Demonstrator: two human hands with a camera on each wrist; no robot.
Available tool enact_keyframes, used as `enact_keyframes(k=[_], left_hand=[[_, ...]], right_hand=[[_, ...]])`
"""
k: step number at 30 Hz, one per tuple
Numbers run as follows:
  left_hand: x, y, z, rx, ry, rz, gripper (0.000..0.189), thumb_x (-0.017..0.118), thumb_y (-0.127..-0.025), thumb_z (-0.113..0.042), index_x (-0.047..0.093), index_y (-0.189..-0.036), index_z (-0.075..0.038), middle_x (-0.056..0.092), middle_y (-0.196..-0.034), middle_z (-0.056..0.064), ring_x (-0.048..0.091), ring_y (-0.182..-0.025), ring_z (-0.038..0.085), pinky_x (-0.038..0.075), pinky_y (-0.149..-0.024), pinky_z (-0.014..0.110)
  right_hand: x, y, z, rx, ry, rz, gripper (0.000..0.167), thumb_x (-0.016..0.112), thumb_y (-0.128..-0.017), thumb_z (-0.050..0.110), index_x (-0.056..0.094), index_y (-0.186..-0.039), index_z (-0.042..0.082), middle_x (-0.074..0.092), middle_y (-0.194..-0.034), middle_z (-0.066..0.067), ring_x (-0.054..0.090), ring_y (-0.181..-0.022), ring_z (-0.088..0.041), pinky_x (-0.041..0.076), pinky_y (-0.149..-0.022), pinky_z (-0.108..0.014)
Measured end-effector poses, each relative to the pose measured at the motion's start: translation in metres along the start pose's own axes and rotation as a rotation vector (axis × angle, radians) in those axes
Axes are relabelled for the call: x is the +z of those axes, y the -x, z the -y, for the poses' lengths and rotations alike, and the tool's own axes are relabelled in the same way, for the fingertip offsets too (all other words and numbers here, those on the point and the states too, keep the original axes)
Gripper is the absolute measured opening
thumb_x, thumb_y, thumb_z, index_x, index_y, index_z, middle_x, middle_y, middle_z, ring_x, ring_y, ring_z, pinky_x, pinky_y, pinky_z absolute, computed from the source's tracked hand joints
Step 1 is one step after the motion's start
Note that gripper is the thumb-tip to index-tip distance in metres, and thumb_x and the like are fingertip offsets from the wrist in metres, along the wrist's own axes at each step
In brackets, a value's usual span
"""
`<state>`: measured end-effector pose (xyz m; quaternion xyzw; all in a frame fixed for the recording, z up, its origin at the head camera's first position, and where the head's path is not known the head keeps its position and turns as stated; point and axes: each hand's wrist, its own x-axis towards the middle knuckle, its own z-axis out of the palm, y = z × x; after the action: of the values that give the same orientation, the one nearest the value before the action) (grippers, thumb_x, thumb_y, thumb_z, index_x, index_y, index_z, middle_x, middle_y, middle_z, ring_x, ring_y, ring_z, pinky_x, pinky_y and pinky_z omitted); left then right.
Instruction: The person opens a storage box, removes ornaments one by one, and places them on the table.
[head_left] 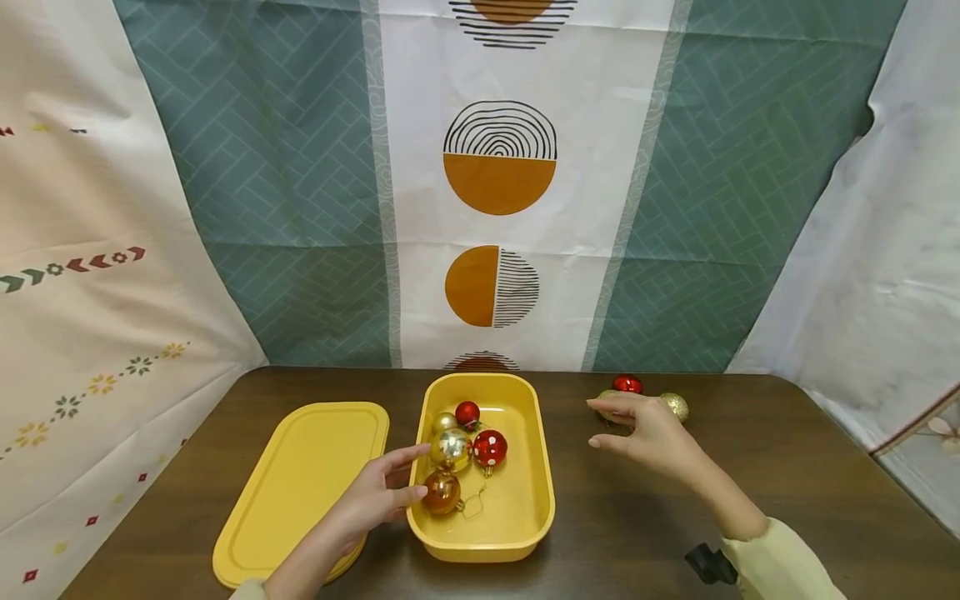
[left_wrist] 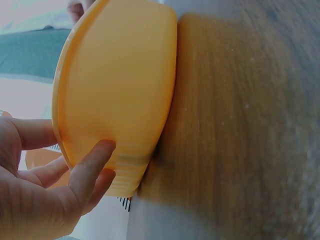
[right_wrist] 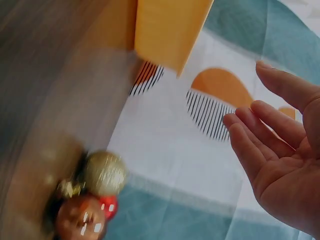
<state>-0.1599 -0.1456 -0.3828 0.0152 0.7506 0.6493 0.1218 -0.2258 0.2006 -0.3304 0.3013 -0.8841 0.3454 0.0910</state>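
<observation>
A yellow plastic box (head_left: 517,508) stands on the table with several Christmas baubles inside. Among them are a shiny gold bauble (head_left: 451,450), a red one with white dots (head_left: 491,448) and a copper one (head_left: 442,492). My left hand (head_left: 378,492) grips the box's left wall; in the left wrist view some fingers (left_wrist: 92,162) lie against the outside and others pass behind the rim. My right hand (head_left: 652,429) is in the air with fingers apart, holding nothing. Around it in the head view are a red bauble (head_left: 627,383) and a glittery gold bauble (head_left: 675,406); another gold one is partly hidden.
Left of the box lies a yellow lid (head_left: 300,483) flat on the dark wooden table (head_left: 615,533). A patterned cloth (head_left: 300,208) hangs behind the table's far edge. A small black object (head_left: 710,564) shows at the right sleeve.
</observation>
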Motion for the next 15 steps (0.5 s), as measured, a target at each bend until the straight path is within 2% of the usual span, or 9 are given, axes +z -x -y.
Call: enact_keyframes(k=[4, 15], left_hand=[[0.000, 0.000, 0.000, 0.000, -0.006, -0.002, 0.057, 0.063, -0.084, -0.004, 0.039, -0.135, 0.001, 0.039, -0.131, 0.032, 0.052, -0.109, 0.035, 0.054, -0.069, 0.044], [0.000, 0.000, -0.003, 0.005, -0.002, 0.012, 0.056, 0.062, -0.084, -0.004, 0.039, -0.135, 0.001, 0.038, -0.132, 0.031, 0.052, -0.110, 0.035, 0.054, -0.069, 0.042]], right_hand=[[0.014, -0.010, 0.010, -0.019, -0.028, 0.024, 0.043, 0.078, -0.069, 0.008, 0.064, -0.108, -0.005, 0.063, -0.106, -0.014, 0.060, -0.097, -0.028, 0.051, -0.080, -0.031], [0.050, -0.033, 0.029, -0.079, -0.074, 0.113, 0.040, 0.076, -0.072, 0.007, 0.063, -0.107, -0.007, 0.064, -0.104, -0.018, 0.062, -0.096, -0.030, 0.052, -0.077, -0.030]])
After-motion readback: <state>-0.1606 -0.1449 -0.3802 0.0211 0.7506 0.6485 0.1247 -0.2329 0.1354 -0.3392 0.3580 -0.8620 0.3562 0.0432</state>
